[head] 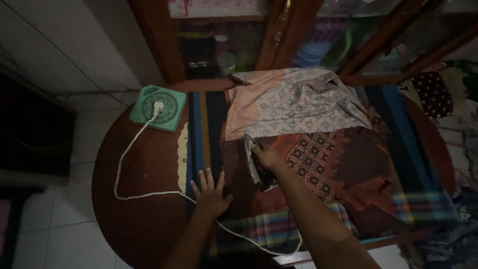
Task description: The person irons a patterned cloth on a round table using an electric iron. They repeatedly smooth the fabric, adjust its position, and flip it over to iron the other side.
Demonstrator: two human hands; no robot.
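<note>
— What are the hands doing?

— The right hand (pixel 269 157) is wrapped around the handle of a clothes iron (pixel 253 162), which sits on a patterned batik garment (pixel 308 124) near the middle of the round wooden worktop (pixel 144 199). The left hand (pixel 210 192) lies flat with its fingers spread, pressing on a dark striped cloth (pixel 204 124) just left of the iron. It grips nothing.

— So the hands are apart?

— Yes, apart, though near each other; the left one is a little nearer to the person and to the left of the right one.

— Where does the garment lie?

— It is spread over the striped cloth, which covers most of the worktop. The far part of the garment is pale orange and grey with a round pattern; the near part is darker, brown and red. The iron rests at the left edge, where the pale part meets the dark part.

— Anything else on the worktop?

— A white cord (pixel 127 164) loops across the bare wood on the left and runs up to a plug in a green square socket box (pixel 159 107) at the far left edge. The cord's near end curves under the forearms toward the iron. Behind the worktop stands a wooden cabinet (pixel 164 45) with glass doors. The light is dim, so finer detail is hard to tell.
</note>
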